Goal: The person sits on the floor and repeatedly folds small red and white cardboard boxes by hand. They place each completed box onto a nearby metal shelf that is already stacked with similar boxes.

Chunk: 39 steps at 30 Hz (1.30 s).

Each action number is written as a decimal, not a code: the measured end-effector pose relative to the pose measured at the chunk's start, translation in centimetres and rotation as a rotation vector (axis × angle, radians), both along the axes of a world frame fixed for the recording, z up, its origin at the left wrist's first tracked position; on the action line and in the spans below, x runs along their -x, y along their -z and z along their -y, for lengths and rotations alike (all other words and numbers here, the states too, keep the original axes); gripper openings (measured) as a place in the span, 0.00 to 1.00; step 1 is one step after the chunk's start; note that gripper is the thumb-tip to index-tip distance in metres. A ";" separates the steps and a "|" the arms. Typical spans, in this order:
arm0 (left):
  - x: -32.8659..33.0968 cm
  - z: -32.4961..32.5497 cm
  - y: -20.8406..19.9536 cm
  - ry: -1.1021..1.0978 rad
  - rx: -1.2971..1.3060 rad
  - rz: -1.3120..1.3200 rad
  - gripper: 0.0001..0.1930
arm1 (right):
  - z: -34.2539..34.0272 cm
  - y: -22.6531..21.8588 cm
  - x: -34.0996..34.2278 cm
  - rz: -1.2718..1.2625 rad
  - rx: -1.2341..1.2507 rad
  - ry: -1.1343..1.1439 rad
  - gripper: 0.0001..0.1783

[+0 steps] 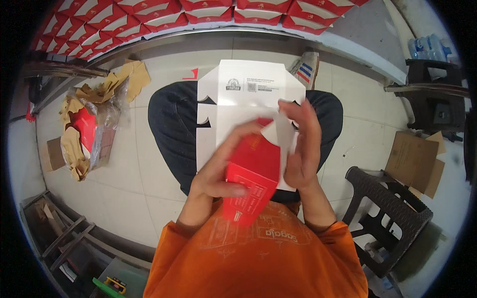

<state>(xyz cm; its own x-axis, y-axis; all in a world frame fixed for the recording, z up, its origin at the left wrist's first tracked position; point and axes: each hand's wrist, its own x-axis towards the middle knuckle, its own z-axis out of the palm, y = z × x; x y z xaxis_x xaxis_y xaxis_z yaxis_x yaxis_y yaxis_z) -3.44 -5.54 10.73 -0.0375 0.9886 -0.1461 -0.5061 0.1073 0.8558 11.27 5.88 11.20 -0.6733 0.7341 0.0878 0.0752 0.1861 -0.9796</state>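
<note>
A red carton [256, 161], partly folded into shape, is tilted in front of my chest. My left hand [218, 166] wraps round its left side, with the thumb lying across the red face. At the other side, my right hand [304, 144] is closed against the carton's white inner flap [280, 131], its fingers slightly smeared by motion. White flat carton blanks [253, 89] with cut notches lie across my lap, beneath both hands. The carton and my hands hide the blanks' lower middle.
Rows of folded red-and-white boxes [164, 15] fill the far end. On the left floor stands an opened plastic-wrapped pack [87, 131] with brown paper. A dark plastic stool [387, 213] and a brown cardboard box [412, 159] are at the right. A shelf [64, 238] stands lower left.
</note>
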 end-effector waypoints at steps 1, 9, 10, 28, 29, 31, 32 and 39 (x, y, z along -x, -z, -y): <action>-0.2 0.3 -0.3 -0.010 -0.001 0.008 0.54 | 0.0 0.1 -0.3 0.029 -0.213 -0.017 0.30; 0.4 0.5 -1.5 -0.186 -0.050 -0.170 0.63 | 0.8 0.4 -0.7 -0.069 -0.568 0.008 0.38; 0.6 0.4 -1.7 -0.103 -0.076 -0.208 0.63 | 0.9 0.2 -0.7 -0.077 -0.534 -0.034 0.40; 3.1 -1.7 4.5 -0.534 -0.155 -0.196 0.32 | -3.3 -17.8 5.3 -0.256 -1.389 -0.333 0.30; 2.5 -1.7 3.7 -0.491 -0.107 -0.409 0.34 | -3.9 -20.8 6.9 -0.334 -1.416 -0.256 0.28; -1.7 -5.5 3.5 -0.338 -0.056 -0.588 0.40 | -5.9 -24.7 13.0 -0.340 -1.624 -0.014 0.34; -5.0 -6.4 5.6 -0.381 0.078 -0.852 0.44 | -7.5 -26.4 16.3 -0.402 -1.707 0.137 0.41; -9.6 -7.0 11.7 -0.152 0.194 -1.229 0.43 | -10.5 -29.9 24.1 -0.237 -1.566 0.460 0.49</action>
